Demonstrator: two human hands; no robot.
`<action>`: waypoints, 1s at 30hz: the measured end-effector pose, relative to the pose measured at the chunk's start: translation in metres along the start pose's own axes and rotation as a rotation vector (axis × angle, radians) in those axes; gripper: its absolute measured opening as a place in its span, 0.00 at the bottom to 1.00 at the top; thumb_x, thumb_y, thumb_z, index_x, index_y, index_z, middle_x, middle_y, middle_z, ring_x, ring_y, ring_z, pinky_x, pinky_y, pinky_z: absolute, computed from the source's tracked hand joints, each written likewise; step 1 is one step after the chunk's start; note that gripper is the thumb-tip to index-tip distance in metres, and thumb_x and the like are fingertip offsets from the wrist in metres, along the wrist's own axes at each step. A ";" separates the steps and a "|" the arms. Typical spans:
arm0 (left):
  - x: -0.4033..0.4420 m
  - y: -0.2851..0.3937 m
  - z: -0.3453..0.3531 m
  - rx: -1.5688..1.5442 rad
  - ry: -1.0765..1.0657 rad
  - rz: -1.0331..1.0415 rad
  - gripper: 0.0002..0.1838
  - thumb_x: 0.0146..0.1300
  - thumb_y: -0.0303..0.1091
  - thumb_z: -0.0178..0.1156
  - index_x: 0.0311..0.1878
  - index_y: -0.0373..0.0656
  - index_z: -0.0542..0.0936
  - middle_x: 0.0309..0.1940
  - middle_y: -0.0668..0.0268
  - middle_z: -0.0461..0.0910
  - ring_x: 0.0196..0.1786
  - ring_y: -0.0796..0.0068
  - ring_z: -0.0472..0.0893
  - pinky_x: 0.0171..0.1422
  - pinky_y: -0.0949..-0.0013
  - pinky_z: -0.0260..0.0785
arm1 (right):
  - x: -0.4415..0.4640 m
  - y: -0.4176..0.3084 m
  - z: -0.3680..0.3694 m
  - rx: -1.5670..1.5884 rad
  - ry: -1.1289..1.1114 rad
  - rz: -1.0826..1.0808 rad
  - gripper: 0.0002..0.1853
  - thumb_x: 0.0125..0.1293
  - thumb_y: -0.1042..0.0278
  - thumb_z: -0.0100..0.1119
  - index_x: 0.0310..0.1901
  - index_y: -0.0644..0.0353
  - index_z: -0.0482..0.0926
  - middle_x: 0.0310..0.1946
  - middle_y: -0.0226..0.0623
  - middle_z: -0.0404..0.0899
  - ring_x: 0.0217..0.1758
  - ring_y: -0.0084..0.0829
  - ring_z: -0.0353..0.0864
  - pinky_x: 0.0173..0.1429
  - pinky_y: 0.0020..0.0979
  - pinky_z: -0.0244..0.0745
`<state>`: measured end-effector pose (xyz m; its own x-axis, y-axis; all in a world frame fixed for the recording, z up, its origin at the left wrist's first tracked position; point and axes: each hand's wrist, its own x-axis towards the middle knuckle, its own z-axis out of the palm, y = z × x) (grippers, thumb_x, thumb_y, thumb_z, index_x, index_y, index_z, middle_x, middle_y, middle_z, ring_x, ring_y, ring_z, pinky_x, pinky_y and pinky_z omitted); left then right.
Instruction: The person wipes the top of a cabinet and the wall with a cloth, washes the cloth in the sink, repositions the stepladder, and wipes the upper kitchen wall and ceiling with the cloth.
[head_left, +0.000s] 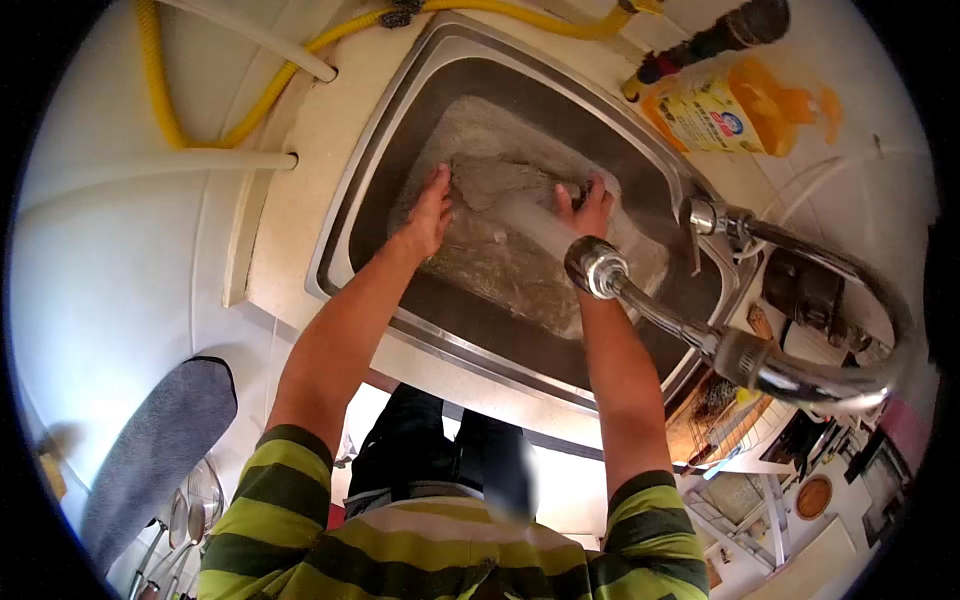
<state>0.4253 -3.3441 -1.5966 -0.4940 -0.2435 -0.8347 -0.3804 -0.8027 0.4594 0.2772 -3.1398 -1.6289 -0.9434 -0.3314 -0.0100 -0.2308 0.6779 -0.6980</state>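
A soaked grey-brown cloth, which may be a mat, lies spread and partly bunched in the steel sink. Water falls onto it from the chrome faucet. At the cloth's left edge is my left hand, its fingers stretched out and touching or nearly touching it. On the upper right part rests my right hand, thumb and fingers apart, with a dark gap between them. The faucet head hides part of my right wrist. Whether any cloth is pinched in the right fingers is hard to make out.
An orange soap bottle lies at the sink's upper right corner. A yellow hose runs along the back. The faucet's curved pipe arches over the right side. A grey oven mitt and several strainers hang at left.
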 end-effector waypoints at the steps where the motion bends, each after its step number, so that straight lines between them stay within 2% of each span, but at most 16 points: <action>1: 0.002 0.002 -0.005 0.048 -0.009 0.033 0.55 0.63 0.74 0.48 0.80 0.46 0.41 0.80 0.57 0.42 0.81 0.55 0.45 0.82 0.51 0.38 | 0.007 0.001 0.003 -0.168 -0.002 -0.051 0.36 0.65 0.45 0.64 0.66 0.60 0.68 0.57 0.59 0.71 0.54 0.49 0.76 0.58 0.47 0.73; 3: 0.007 0.003 -0.008 0.097 -0.014 0.070 0.57 0.62 0.76 0.47 0.80 0.47 0.38 0.81 0.56 0.37 0.82 0.54 0.40 0.82 0.48 0.34 | 0.013 -0.002 0.020 -0.331 -0.003 -0.105 0.38 0.64 0.45 0.65 0.68 0.60 0.65 0.61 0.61 0.67 0.59 0.50 0.73 0.63 0.47 0.69; 5: -0.006 0.010 0.015 -0.097 -0.018 -0.003 0.57 0.61 0.79 0.45 0.80 0.51 0.38 0.81 0.54 0.37 0.82 0.56 0.39 0.82 0.44 0.31 | 0.007 -0.036 0.042 -0.683 -0.048 0.053 0.39 0.64 0.46 0.64 0.70 0.59 0.63 0.63 0.58 0.66 0.61 0.49 0.73 0.62 0.45 0.70; 9: 0.010 0.014 0.030 -0.163 0.014 -0.099 0.54 0.60 0.80 0.42 0.80 0.54 0.46 0.80 0.55 0.44 0.81 0.57 0.45 0.81 0.41 0.37 | 0.007 -0.044 0.079 0.517 -0.696 0.241 0.25 0.64 0.58 0.67 0.59 0.59 0.72 0.53 0.44 0.78 0.54 0.38 0.78 0.56 0.38 0.74; 12: 0.049 -0.007 -0.019 -0.420 -0.195 -0.285 0.45 0.66 0.72 0.47 0.76 0.50 0.58 0.76 0.57 0.58 0.78 0.59 0.57 0.79 0.45 0.48 | -0.033 -0.112 0.069 0.541 -0.593 0.080 0.18 0.62 0.56 0.69 0.46 0.60 0.79 0.43 0.38 0.83 0.45 0.32 0.80 0.49 0.34 0.74; 14: 0.052 -0.035 -0.052 0.244 -0.319 0.605 0.35 0.71 0.58 0.53 0.71 0.43 0.66 0.69 0.60 0.67 0.70 0.63 0.68 0.75 0.55 0.59 | -0.063 -0.158 0.030 0.490 -0.592 -0.032 0.18 0.61 0.54 0.69 0.42 0.61 0.80 0.39 0.40 0.83 0.42 0.32 0.80 0.47 0.33 0.74; 15: 0.047 -0.033 -0.048 0.243 -0.323 0.609 0.35 0.71 0.58 0.53 0.71 0.43 0.66 0.69 0.60 0.67 0.70 0.63 0.68 0.75 0.55 0.59 | -0.076 -0.179 0.013 0.407 -0.602 -0.043 0.17 0.61 0.54 0.68 0.39 0.60 0.81 0.34 0.42 0.83 0.38 0.33 0.80 0.45 0.33 0.74; 17: 0.039 -0.029 -0.039 -0.258 -0.490 0.133 0.28 0.72 0.35 0.53 0.73 0.42 0.63 0.73 0.61 0.63 0.74 0.65 0.64 0.79 0.59 0.55 | -0.079 -0.184 0.010 0.326 -0.601 -0.063 0.16 0.62 0.54 0.67 0.36 0.60 0.82 0.29 0.44 0.82 0.34 0.35 0.80 0.43 0.34 0.75; 19: 0.024 -0.046 -0.024 -0.336 -0.635 0.257 0.29 0.72 0.40 0.53 0.73 0.40 0.63 0.70 0.59 0.68 0.70 0.65 0.68 0.77 0.57 0.58 | -0.076 -0.160 0.033 0.152 -0.431 0.063 0.14 0.62 0.55 0.62 0.33 0.58 0.83 0.25 0.48 0.80 0.30 0.41 0.81 0.41 0.37 0.75; 20: 0.014 -0.049 -0.007 -0.358 -0.514 0.165 0.30 0.72 0.44 0.52 0.72 0.40 0.64 0.69 0.59 0.69 0.70 0.64 0.69 0.76 0.57 0.59 | -0.064 -0.153 0.034 0.200 -0.245 -0.046 0.13 0.63 0.58 0.58 0.33 0.59 0.84 0.25 0.47 0.81 0.31 0.46 0.83 0.40 0.41 0.75; 22: -0.008 -0.050 0.030 -0.398 -0.268 -0.021 0.33 0.72 0.51 0.52 0.72 0.40 0.65 0.68 0.59 0.70 0.69 0.63 0.70 0.74 0.57 0.60 | -0.024 -0.100 0.064 0.120 -0.190 0.132 0.16 0.63 0.55 0.58 0.36 0.61 0.82 0.30 0.53 0.82 0.37 0.54 0.82 0.44 0.50 0.75; 24: -0.024 -0.041 0.045 -0.415 -0.010 -0.207 0.36 0.71 0.59 0.51 0.71 0.39 0.66 0.66 0.58 0.72 0.68 0.61 0.71 0.72 0.56 0.62 | 0.003 -0.090 0.033 -0.011 -0.289 0.061 0.18 0.67 0.54 0.55 0.41 0.64 0.81 0.36 0.54 0.82 0.41 0.56 0.81 0.48 0.51 0.75; 27: -0.035 -0.011 0.035 -0.382 0.035 -0.125 0.39 0.70 0.64 0.49 0.72 0.42 0.62 0.71 0.58 0.66 0.69 0.60 0.69 0.74 0.56 0.59 | 0.008 -0.073 0.027 -0.168 -0.157 0.224 0.21 0.68 0.55 0.56 0.51 0.65 0.79 0.47 0.54 0.80 0.47 0.55 0.80 0.54 0.50 0.73; 28: -0.032 -0.007 0.020 -0.243 0.086 -0.081 0.42 0.67 0.59 0.59 0.74 0.43 0.58 0.73 0.57 0.63 0.71 0.56 0.67 0.76 0.56 0.56 | 0.009 -0.060 0.025 -0.167 -0.158 0.226 0.21 0.68 0.55 0.56 0.51 0.65 0.79 0.47 0.54 0.80 0.47 0.55 0.80 0.54 0.50 0.73; 29: -0.017 -0.016 0.007 -0.239 0.087 -0.083 0.42 0.67 0.59 0.59 0.74 0.43 0.58 0.73 0.57 0.63 0.71 0.56 0.67 0.76 0.56 0.56 | 0.008 -0.042 0.026 -0.266 -0.097 0.054 0.21 0.68 0.56 0.58 0.54 0.64 0.78 0.47 0.54 0.81 0.49 0.52 0.81 0.54 0.48 0.74; 30: 0.004 -0.035 -0.009 0.126 0.164 0.124 0.45 0.63 0.53 0.66 0.75 0.44 0.56 0.73 0.55 0.62 0.71 0.55 0.66 0.77 0.56 0.54 | 0.004 -0.026 0.028 -0.362 -0.039 -0.115 0.22 0.67 0.58 0.59 0.58 0.63 0.76 0.47 0.53 0.81 0.51 0.50 0.82 0.54 0.46 0.74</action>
<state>0.4438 -3.3215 -1.6187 -0.4135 -0.4290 -0.8031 -0.4246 -0.6894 0.5869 0.2863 -3.1772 -1.6308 -0.8985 -0.4385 0.0219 -0.4102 0.8207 -0.3977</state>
